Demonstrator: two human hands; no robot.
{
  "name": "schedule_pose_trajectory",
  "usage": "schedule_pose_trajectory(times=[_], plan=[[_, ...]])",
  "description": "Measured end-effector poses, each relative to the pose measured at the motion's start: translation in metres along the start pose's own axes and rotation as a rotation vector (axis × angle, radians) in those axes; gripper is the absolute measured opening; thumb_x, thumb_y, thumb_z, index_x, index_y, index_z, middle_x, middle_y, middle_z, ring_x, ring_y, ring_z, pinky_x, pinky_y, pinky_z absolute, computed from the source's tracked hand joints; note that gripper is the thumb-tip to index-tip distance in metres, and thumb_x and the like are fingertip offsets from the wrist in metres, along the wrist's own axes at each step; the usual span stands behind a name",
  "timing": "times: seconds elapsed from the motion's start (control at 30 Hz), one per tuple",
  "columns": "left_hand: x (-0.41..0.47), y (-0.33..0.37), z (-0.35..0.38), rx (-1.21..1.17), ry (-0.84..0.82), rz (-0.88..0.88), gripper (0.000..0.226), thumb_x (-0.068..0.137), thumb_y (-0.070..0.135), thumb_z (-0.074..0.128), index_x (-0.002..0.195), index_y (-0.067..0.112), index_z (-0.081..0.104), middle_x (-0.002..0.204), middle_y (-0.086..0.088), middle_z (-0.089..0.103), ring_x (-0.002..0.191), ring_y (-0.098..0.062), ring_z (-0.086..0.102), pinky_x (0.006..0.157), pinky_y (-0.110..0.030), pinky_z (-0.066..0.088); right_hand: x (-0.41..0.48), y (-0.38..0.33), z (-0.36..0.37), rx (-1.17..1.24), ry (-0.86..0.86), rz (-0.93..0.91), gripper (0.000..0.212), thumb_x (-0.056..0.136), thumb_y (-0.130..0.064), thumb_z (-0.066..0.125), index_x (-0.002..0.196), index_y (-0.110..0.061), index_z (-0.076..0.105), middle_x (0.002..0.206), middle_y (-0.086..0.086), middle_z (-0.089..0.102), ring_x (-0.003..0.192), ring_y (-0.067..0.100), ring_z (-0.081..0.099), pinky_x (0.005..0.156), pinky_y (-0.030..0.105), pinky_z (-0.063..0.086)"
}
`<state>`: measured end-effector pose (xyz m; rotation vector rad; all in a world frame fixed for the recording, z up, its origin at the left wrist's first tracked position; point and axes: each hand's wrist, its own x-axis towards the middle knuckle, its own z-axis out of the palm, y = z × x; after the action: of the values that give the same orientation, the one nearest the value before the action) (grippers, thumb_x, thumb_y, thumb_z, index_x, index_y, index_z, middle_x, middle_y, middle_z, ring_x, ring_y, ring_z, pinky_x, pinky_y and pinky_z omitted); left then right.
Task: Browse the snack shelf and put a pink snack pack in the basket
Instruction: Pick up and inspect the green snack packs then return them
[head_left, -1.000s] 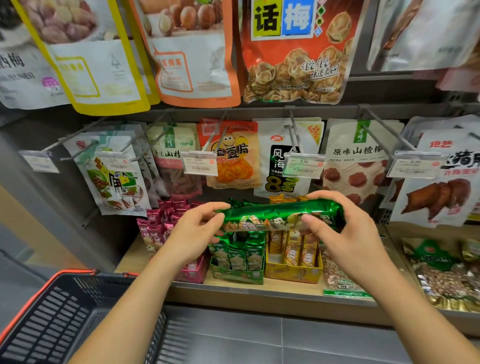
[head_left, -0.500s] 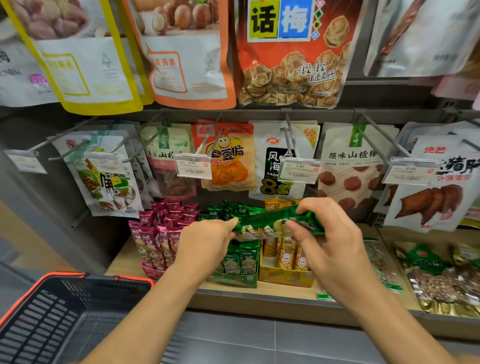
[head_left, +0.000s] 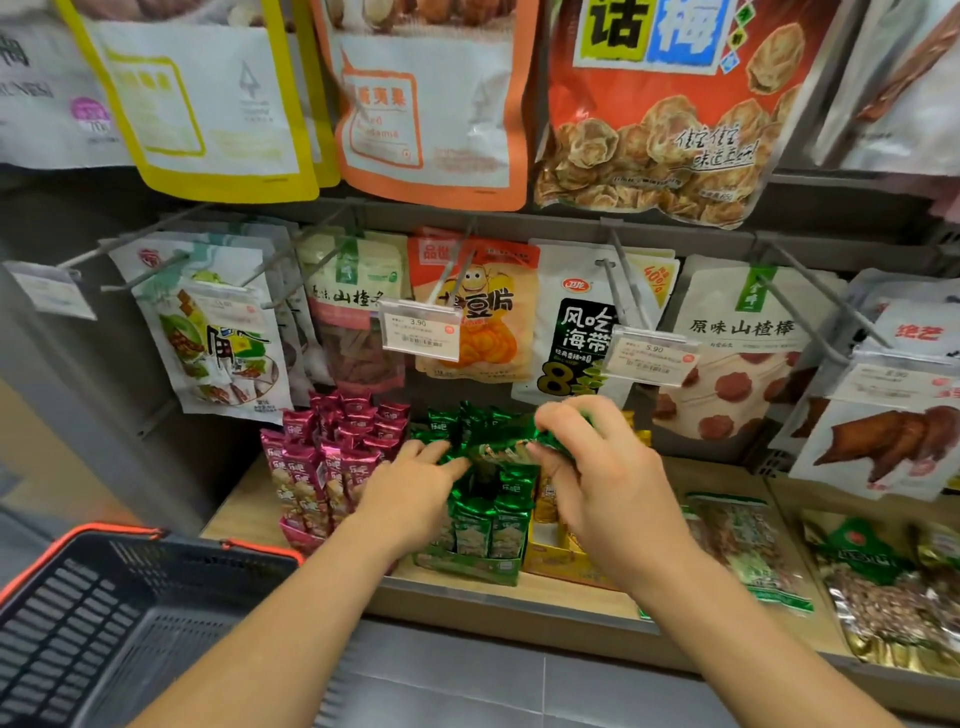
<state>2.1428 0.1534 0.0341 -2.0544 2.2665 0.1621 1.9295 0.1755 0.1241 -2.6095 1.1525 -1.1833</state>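
Note:
Several pink snack packs stand upright in a pink tray on the wooden shelf, left of my hands. My right hand grips a green snack pack over the green display box. My left hand touches the pack's left end with its fingertips, fingers spread; whether it grips is unclear. The dark plastic basket with an orange rim sits at the lower left, below the shelf.
Hanging snack bags fill the peg hooks above, with price tags sticking out toward me. A yellow box sits right of the green one. Flat nut packs lie further right on the shelf.
Both hands have carried the green pack down and away from me, into the row of green packs. My left hand's grip on its end has loosened.

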Motion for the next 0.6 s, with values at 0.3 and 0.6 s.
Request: schedule_pose_trajectory(times=[0.3,0.6], plan=[[-0.001,-0.002,-0.003,-0.025,0.072,-0.066,0.054,0.09,0.043,0.058,0.141,0.037,0.04,0.143,-0.006,0.04,0.129,-0.03,0.033,0.097,-0.045,0.043,0.033,0.024,0.058,-0.127,-0.357,0.166,0.027,0.097,-0.026,0.053,0.121,-0.03,0.04,0.097,0.003,0.047,0.081,0.034,0.057,0.063,0.036,0.046],[-0.001,-0.001,-0.003,-0.119,0.083,-0.035,0.076,0.086,0.036,0.064,0.15,0.024,0.026,0.15,-0.003,0.034,0.137,-0.027,0.025,0.107,-0.047,0.034,0.023,0.04,0.104,-0.125,-0.571,0.253,0.049,0.093,-0.014,0.058,0.136,-0.026,0.038,0.123,0.006,0.05,0.093,0.029,0.06,0.072,0.036,0.049]])
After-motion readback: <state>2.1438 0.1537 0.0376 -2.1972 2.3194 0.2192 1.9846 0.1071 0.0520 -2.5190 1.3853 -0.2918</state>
